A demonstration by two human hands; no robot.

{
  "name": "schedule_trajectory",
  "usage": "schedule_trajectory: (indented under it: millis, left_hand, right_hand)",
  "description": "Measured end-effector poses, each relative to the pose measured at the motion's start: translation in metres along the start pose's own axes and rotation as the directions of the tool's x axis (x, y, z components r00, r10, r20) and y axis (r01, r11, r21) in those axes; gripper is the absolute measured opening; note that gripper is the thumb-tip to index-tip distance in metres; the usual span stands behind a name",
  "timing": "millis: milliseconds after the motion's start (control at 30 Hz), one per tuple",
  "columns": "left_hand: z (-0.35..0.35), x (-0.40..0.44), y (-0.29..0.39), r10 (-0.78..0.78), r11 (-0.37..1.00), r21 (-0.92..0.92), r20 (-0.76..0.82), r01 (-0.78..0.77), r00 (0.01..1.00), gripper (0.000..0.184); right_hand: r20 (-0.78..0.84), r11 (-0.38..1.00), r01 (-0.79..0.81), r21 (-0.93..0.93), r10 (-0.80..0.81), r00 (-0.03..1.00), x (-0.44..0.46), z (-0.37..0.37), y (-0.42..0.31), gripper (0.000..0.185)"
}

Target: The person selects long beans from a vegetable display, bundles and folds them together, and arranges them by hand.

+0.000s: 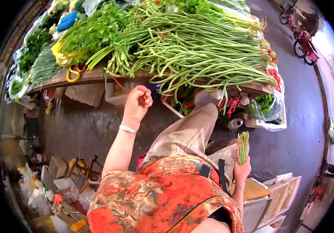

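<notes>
My left hand (138, 101), with a light bracelet on its wrist, is raised just in front of the wooden table edge (93, 75). Its fingers are curled in, and nothing shows in them. At the right, beside my knee, my right hand (242, 167) is closed round the lower end of a small bundle of green stalks (243, 146), tied with a red band and held upright. Long green beans (209, 50) lie in a wide heap on the table, some hanging over its front edge. Red bands tie their right ends.
Leafy greens (101, 27) and a yellow bag (64, 56) lie at the table's left. A bag of green peppers (266, 105) sits in a white box at the right. Plastic crates (279, 194) stand lower right, clutter (58, 186) lower left. A red bicycle (304, 42) is farther off.
</notes>
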State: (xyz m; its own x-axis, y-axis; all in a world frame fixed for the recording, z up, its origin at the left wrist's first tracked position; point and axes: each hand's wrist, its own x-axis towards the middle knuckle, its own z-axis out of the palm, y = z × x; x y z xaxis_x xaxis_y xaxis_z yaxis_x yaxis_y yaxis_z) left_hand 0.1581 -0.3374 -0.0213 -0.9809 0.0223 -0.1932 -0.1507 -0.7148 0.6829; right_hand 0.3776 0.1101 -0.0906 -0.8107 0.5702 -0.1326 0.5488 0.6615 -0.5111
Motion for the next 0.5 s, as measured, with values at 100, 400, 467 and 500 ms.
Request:
schedule_trajectory:
  millis: [100, 400, 467, 500]
  left_hand:
    - [-0.01, -0.001, -0.008, -0.076, 0.997, 0.017, -0.149, 0.079, 0.986, 0.009]
    - [-0.018, 0.004, -0.032, -0.043, 0.985, 0.154, -0.193, 0.074, 0.98, 0.017]
    - [-0.009, 0.006, -0.033, -0.06, 0.994, 0.082, -0.17, 0.075, 0.984, 0.019]
    - [-0.007, 0.007, -0.033, -0.063, 0.994, 0.081, -0.171, 0.078, 0.983, 0.019]
  right_hand:
    - [0.01, 1.0, -0.013, -0.016, 0.013, 1.0, 0.002, -0.002, -0.009, 0.027]
    - [0.02, 1.0, -0.017, -0.012, 0.018, 1.0, 0.001, -0.001, -0.013, 0.028]
    - [0.012, 1.0, -0.015, -0.008, 0.015, 1.0, 0.0, -0.002, -0.012, 0.027]
    - [0.013, 1.0, -0.009, -0.001, 0.009, 1.0, 0.001, -0.002, -0.011, 0.027]
